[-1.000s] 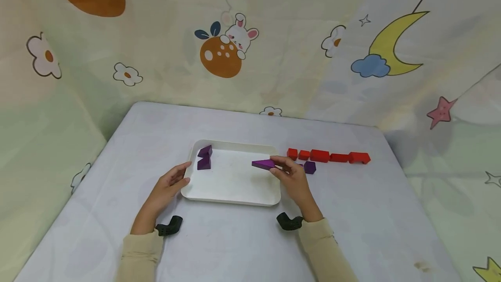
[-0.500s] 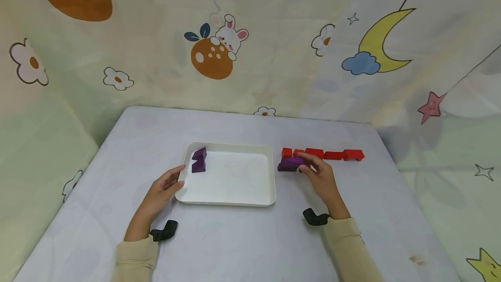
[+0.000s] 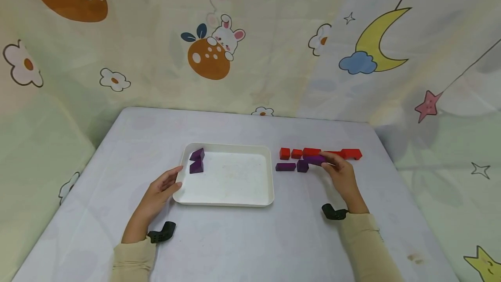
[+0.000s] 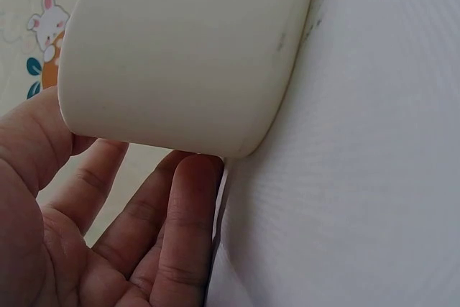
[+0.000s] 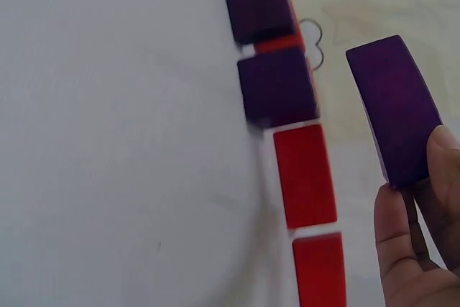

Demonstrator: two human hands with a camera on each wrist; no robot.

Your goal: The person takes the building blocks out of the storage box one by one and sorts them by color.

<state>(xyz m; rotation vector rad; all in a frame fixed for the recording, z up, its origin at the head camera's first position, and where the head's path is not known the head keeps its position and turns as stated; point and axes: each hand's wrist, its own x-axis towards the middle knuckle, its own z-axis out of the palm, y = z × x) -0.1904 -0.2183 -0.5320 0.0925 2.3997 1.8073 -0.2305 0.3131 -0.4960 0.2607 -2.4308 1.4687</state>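
In the head view, my left hand [image 3: 158, 193] holds the left edge of the white tray [image 3: 227, 206], thumb at the rim and other fingertips against the outer wall [image 4: 180, 98]. Two purple wedge-shaped blocks [image 3: 197, 167] lie in the tray's far left part. My right hand [image 3: 344, 179] pinches a long purple block [image 3: 313, 160] between thumb and fingers, in the air right of the tray. In the right wrist view this purple block [image 5: 395, 106] shows a rectangular face. Beside it on the table lie a purple bar [image 3: 285, 167] and a purple block with a squarish face [image 3: 302, 166].
Behind the purple blocks runs a row of several red blocks [image 3: 285, 153]; the held block and right hand partly cover it. The white-covered table [image 3: 242, 243] meets a patterned curtain [image 3: 156, 55] at the back.
My right hand has carried the purple block from over the tray's right edge rightward, past the purple bar and squarish block. My left hand has stayed at the tray. The head view has shifted slightly.
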